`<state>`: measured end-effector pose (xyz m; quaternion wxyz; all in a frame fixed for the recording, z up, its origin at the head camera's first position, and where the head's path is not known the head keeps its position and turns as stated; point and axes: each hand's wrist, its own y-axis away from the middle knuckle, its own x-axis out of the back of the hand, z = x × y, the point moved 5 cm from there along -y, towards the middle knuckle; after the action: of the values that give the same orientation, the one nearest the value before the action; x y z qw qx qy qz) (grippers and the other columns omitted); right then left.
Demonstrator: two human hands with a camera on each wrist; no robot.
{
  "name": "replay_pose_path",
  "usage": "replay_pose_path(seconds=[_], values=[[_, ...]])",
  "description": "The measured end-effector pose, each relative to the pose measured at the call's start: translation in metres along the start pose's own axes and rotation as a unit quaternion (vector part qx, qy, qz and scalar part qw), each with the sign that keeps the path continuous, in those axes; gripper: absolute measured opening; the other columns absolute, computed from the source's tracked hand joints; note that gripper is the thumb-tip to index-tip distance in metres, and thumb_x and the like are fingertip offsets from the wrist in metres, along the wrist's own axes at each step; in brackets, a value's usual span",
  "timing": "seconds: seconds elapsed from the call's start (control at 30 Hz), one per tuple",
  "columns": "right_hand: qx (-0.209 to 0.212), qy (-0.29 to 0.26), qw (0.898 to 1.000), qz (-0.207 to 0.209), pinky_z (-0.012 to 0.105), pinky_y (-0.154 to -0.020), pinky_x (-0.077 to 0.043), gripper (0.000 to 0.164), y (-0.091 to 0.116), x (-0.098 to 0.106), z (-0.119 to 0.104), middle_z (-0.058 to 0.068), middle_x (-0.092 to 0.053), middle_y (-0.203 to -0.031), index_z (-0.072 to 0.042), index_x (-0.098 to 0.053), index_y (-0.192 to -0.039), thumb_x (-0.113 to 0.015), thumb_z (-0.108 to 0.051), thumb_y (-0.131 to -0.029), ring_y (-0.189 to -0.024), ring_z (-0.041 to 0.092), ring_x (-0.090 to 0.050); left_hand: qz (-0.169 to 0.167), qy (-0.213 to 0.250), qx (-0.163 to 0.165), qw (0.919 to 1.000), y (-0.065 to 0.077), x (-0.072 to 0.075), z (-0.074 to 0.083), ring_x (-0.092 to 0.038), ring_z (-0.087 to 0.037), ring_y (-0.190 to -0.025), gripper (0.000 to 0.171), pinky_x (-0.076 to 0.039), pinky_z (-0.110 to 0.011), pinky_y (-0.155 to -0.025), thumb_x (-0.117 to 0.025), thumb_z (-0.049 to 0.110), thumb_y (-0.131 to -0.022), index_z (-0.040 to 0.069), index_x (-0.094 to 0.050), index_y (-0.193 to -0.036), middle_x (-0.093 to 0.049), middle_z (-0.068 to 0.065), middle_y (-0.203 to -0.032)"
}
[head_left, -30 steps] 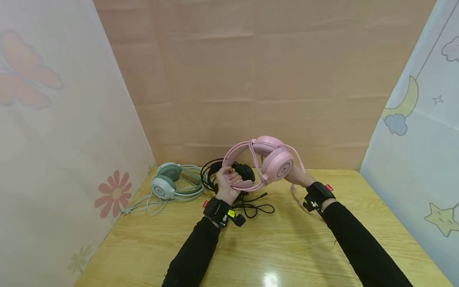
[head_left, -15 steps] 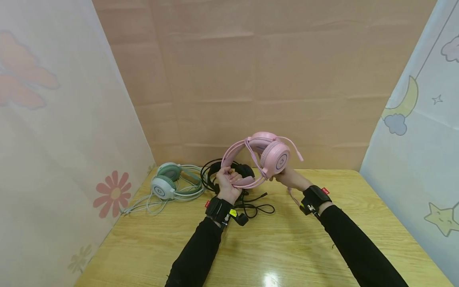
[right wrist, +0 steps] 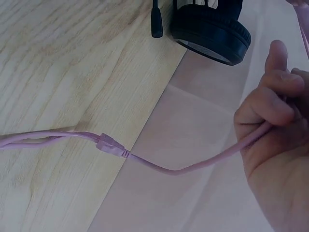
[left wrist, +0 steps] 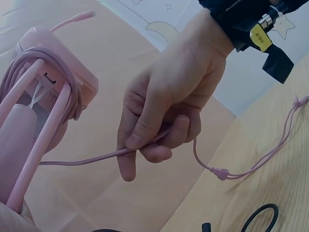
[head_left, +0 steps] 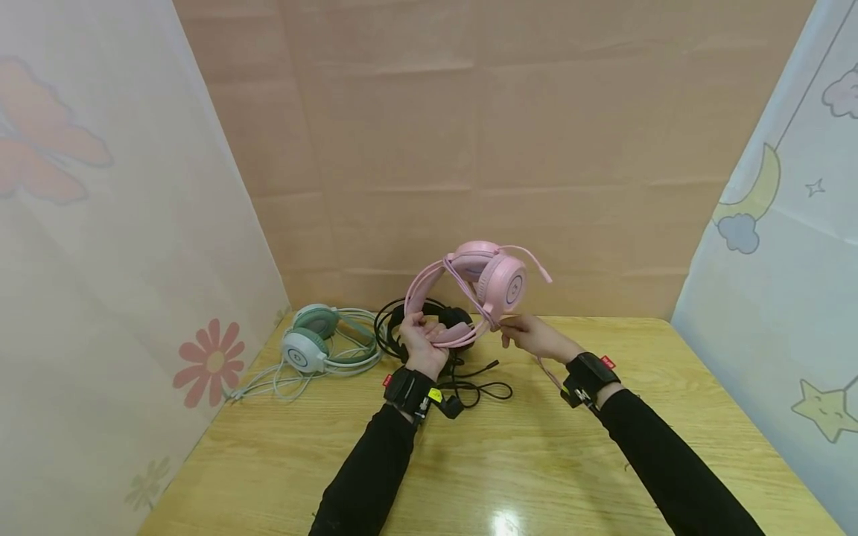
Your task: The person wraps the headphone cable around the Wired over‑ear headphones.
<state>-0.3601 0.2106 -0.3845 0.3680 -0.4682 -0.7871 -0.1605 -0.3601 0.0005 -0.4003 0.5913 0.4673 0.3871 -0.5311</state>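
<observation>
A: can anyone read that yellow label (left wrist: 261, 37) on the right wrist strap (left wrist: 231, 21)?

B: looks like "R6" plus a smudgy third character. lettering on the red tag (head_left: 608, 362) and the logo (head_left: 515, 289) on the pink headphones (head_left: 494, 286) are too tiny tbh

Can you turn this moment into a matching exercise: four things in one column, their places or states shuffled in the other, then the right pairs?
Things:
1. Black headphones
2. Pink headphones
3. Pink cable
4. White-and-green headphones

Places or states:
A. Pinched in the fingers of the right hand
B. On the table, nearest the red flower
C. On the table, partly hidden behind the left hand
D. Held up by the headband

Pairs: 1-C, 2-D, 3-A, 4-B
</observation>
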Motion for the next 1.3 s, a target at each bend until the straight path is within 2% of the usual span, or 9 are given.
replay_pose_path(seconds=[0.13, 0.37, 0.57, 0.73, 0.87, 1.07, 1.17, 1.3], values=[[-0.004, 0.013, 1.0, -0.008, 0.021, -0.048, -0.025, 0.032, 0.003, -0.001, -0.002, 0.006, -0.065, -0.079, -0.001, -0.063, -0.124, -0.042, -0.016, -0.106, -0.047, 0.005, -0.026, 0.007, 0.013, -0.02, 0.9997, -0.001, -0.001, 0.003, -0.022, -0.005, -0.04, 0.016, -0.025, -0.016, -0.04, -0.039, 0.007, -0.09, 0.013, -0.036, -0.075, -0.026, 0.007, -0.053], [0.013, 0.035, 0.999, -0.002, 0.021, -0.048, -0.027, 0.031, 0.012, 0.002, -0.009, 0.002, -0.058, -0.071, 0.0, -0.065, -0.12, -0.041, -0.015, -0.107, -0.047, 0.003, -0.027, 0.028, 0.012, -0.037, 0.9989, 0.0, -0.003, 0.004, -0.024, -0.006, -0.038, 0.022, -0.023, -0.017, -0.041, -0.041, 0.007, -0.089, 0.015, -0.034, -0.069, -0.026, 0.008, -0.05], [0.023, 0.042, 0.999, -0.01, 0.021, -0.047, -0.029, 0.03, 0.017, -0.002, -0.017, 0.001, -0.056, -0.07, -0.007, -0.068, -0.114, -0.042, -0.02, -0.107, -0.047, 0.003, -0.029, 0.04, 0.01, -0.048, 0.998, -0.001, -0.002, 0.001, -0.024, -0.006, -0.039, 0.024, -0.022, -0.018, -0.042, -0.041, 0.006, -0.088, 0.015, -0.033, -0.068, -0.026, 0.008, -0.051], [0.027, 0.048, 0.998, -0.022, 0.022, -0.05, -0.032, 0.029, 0.021, -0.005, -0.019, 0.003, -0.056, -0.069, -0.011, -0.069, -0.109, -0.043, -0.021, -0.107, -0.05, 0.004, -0.033, 0.039, -0.052, -0.085, 0.9943, -0.002, -0.003, 0.004, -0.024, -0.007, -0.042, 0.012, -0.024, -0.02, -0.045, -0.043, 0.009, -0.088, 0.014, -0.035, -0.081, -0.024, 0.007, -0.056], [0.033, 0.039, 0.999, -0.017, 0.022, -0.052, -0.033, 0.027, 0.024, -0.004, -0.019, 0.002, -0.053, -0.068, -0.01, -0.069, -0.106, -0.043, -0.018, -0.106, -0.052, 0.004, -0.035, 0.025, -0.119, -0.14, 0.9826, -0.002, -0.006, 0.009, -0.023, -0.008, -0.042, 0.009, -0.025, -0.022, -0.044, -0.044, 0.008, -0.091, 0.015, -0.039, -0.094, -0.023, 0.005, -0.059], [0.037, 0.029, 0.998, -0.032, 0.023, -0.051, -0.032, 0.025, 0.026, -0.006, -0.013, 0.002, -0.053, -0.068, -0.008, -0.068, -0.11, -0.046, -0.018, -0.105, -0.053, 0.005, -0.036, 0.009, -0.186, -0.213, 0.9591, -0.003, -0.008, 0.013, -0.028, -0.011, -0.043, 0.02, -0.029, -0.028, -0.05, -0.043, 0.002, -0.09, 0.015, -0.039, -0.105, -0.028, 0.002, -0.06], [0.024, 0.02, 0.999, -0.029, 0.024, -0.052, -0.032, 0.026, 0.03, -0.006, -0.009, 0.0, -0.05, -0.068, -0.009, -0.068, -0.111, -0.046, -0.021, -0.105, -0.055, 0.006, -0.038, 0.012, -0.23, -0.247, 0.9413, -0.001, -0.009, 0.016, -0.035, -0.013, -0.048, 0.019, -0.034, -0.028, -0.053, -0.046, 0.002, -0.088, 0.012, -0.037, -0.101, -0.035, 0.002, -0.062], [0.004, 0.007, 1.0, -0.009, 0.026, -0.054, -0.033, 0.029, 0.041, 0.002, -0.001, -0.002, -0.046, -0.068, -0.008, -0.067, -0.116, -0.046, -0.024, -0.106, -0.056, 0.007, -0.036, 0.017, -0.276, -0.271, 0.9219, 0.003, -0.013, 0.022, -0.041, -0.016, -0.052, 0.015, -0.039, -0.028, -0.053, -0.047, 0.001, -0.086, 0.008, -0.038, -0.095, -0.04, 0.002, -0.066]])
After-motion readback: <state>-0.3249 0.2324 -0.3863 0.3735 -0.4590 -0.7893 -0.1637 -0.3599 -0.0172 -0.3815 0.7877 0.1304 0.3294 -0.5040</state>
